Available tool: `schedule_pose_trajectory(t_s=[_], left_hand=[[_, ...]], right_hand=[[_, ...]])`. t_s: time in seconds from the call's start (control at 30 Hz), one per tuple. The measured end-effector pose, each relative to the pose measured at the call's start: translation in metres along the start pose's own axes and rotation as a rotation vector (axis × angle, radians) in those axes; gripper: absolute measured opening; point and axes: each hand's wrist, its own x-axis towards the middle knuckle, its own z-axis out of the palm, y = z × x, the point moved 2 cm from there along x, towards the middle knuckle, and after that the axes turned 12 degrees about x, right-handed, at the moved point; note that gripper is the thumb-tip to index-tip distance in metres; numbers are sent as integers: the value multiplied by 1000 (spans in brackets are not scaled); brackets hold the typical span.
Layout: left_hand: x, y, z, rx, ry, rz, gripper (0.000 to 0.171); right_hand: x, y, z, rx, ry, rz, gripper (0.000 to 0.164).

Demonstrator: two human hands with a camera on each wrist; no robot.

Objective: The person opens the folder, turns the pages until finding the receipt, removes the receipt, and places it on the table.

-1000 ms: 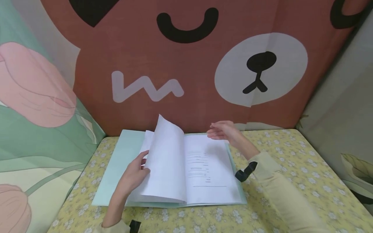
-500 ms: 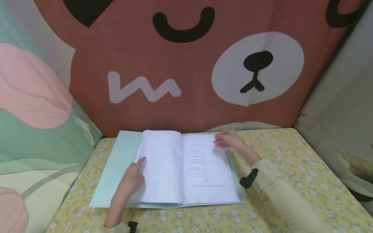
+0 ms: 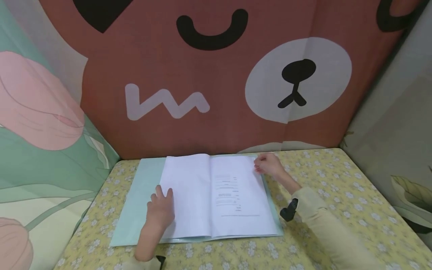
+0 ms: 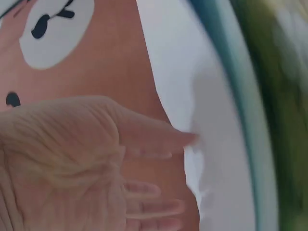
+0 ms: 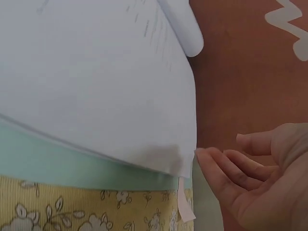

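Observation:
A light green folder (image 3: 129, 210) lies spread on the table with white sheets in it. The left sheet (image 3: 190, 195) is blank on its upper face; the right-hand page (image 3: 248, 187) carries small printed lines. My left hand (image 3: 160, 212) is at the left sheet's outer edge, its fingers spread and fairly straight. In the left wrist view the thumb (image 4: 159, 134) reaches to the paper's edge. My right hand (image 3: 270, 165) is by the far right corner of the printed page. Its fingers (image 5: 216, 173) bend loosely near that corner, with the thumb apart from them in the right wrist view.
A yellow flowered cloth (image 3: 337, 195) covers the table. Behind it hangs a brown sheet (image 3: 222, 127) with a bear's face. Printed cloth (image 3: 44, 112) also hangs at the left. A pale pink strip (image 5: 183, 202) shows below the page corner.
The lifted sheet has come down flat on the left side. My left hand has let it go and spread its fingers. The right hand has moved slightly right and down at the page corner.

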Motion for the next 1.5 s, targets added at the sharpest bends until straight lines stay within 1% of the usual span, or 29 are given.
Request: schedule_pose_trajectory(t_s=[0.07, 0.13, 0.2, 0.23, 0.3, 0.37, 0.4, 0.5, 0.57, 0.63, 0.8, 1.0, 1.1, 1.17, 1.3, 1.5], left_hand=[[-1, 12, 0, 36, 74, 52, 50], [-2, 27, -1, 20, 152, 140, 47], [-2, 44, -1, -17, 207, 238, 44], [-2, 53, 0, -36, 220, 283, 43], [-2, 71, 0, -61, 217, 359, 43], [-2, 87, 2, -69, 162, 394, 44], [-2, 92, 2, -63, 136, 400, 45], [-2, 104, 5, -40, 65, 382, 47], [-2, 106, 7, -28, 33, 357, 49], [-2, 107, 9, -25, 17, 338, 51], [-1, 104, 11, -24, -1, 326, 52], [0, 101, 12, -75, -23, 325, 52], [0, 101, 13, -88, -30, 320, 53], [1, 101, 14, -85, -31, 318, 53], [0, 102, 14, -75, -36, 317, 54], [-1, 104, 13, -52, -43, 325, 54]], right_hand=[[-2, 0, 0, -113, 6, -66, 25], [-3, 1, 0, -238, 15, -127, 28], [-4, 2, 2, -330, 16, -162, 34], [-4, 3, 3, -362, 16, -171, 37], [-3, 5, 6, -393, -1, -180, 44], [-2, 8, 9, -417, -30, -180, 51], [-2, 10, 11, -431, -50, -180, 54], [-1, 15, 16, -516, -104, -217, 59], [-2, 18, 18, -558, -130, -244, 60], [-2, 20, 20, -576, -151, -253, 61], [-3, 22, 21, -581, -175, -220, 64], [-1, 25, 24, -610, -188, -154, 65], [-1, 26, 26, -630, -198, -140, 67], [0, 27, 27, -646, -198, -135, 69], [1, 29, 27, -645, -199, -124, 75], [-1, 29, 26, -598, -212, -111, 78]])
